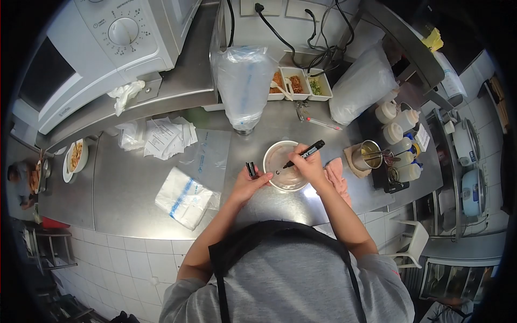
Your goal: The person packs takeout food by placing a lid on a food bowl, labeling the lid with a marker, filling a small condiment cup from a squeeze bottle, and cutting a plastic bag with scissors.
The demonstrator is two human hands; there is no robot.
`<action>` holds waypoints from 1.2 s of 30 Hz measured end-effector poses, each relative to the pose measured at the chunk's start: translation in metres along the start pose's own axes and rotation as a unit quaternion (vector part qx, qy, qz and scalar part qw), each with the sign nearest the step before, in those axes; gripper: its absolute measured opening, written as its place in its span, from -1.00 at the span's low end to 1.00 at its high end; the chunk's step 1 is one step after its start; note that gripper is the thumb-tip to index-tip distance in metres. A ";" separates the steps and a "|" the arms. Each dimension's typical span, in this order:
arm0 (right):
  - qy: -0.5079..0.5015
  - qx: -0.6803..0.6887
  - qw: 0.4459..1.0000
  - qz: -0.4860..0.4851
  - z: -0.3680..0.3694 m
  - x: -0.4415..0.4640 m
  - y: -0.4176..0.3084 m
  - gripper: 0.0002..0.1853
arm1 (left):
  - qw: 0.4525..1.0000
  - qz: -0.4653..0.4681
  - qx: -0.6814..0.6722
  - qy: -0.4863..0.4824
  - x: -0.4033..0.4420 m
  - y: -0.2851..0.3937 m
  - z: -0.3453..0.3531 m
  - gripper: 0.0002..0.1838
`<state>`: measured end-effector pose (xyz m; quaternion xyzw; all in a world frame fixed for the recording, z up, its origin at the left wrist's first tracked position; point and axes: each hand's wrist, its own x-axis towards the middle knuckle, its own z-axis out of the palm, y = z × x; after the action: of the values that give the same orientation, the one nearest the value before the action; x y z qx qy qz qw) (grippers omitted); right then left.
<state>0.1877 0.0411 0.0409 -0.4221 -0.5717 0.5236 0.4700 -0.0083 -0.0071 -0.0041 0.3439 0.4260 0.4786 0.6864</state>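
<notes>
A round white tub (287, 185) with a clear lid stands on the steel counter in front of me. A small dark mark like a letter shows on the lid. My right hand (306, 166) is closed on a black marker (312, 149), its tip at the lid. My left hand (249, 185) is at the tub's left side, fingers closed round the black marker cap (251, 170), its thumb by the lid's edge. A pink cloth (336, 177) lies just right of my right hand.
Folded plastic bags (184, 198) and papers (164, 139) lie left. Behind the tub stand a wrapped stack (245, 89) and white food trays (294, 84). A metal pot (368, 156) and squeeze bottles (402, 144) are right. A person (20, 184) is at the far left.
</notes>
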 end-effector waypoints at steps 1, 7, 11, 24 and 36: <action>0.005 -0.006 1.000 0.000 -0.002 0.001 -0.001 -0.76 | 1.000 -0.001 -0.003 0.001 0.001 -0.001 0.000 -0.59; -0.029 -0.086 0.993 -0.071 -0.003 0.002 0.012 -0.77 | 1.000 0.000 -0.006 0.003 0.002 -0.005 -0.001 -0.59; -0.019 -0.066 0.994 -0.084 -0.005 0.004 0.015 -0.76 | 1.000 -0.002 -0.013 0.004 0.003 -0.008 -0.003 -0.58; 0.000 -0.052 0.996 -0.073 -0.005 0.002 0.009 -0.77 | 1.000 0.000 -0.013 0.003 0.003 -0.007 -0.002 -0.57; 0.019 -0.056 0.998 -0.027 -0.011 0.003 0.005 -0.79 | 1.000 0.004 -0.020 -0.003 0.003 -0.006 0.000 -0.58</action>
<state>0.1972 0.0469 0.0365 -0.4421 -0.6019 0.4703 0.4702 -0.0061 -0.0061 -0.0101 0.3335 0.4129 0.4885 0.6926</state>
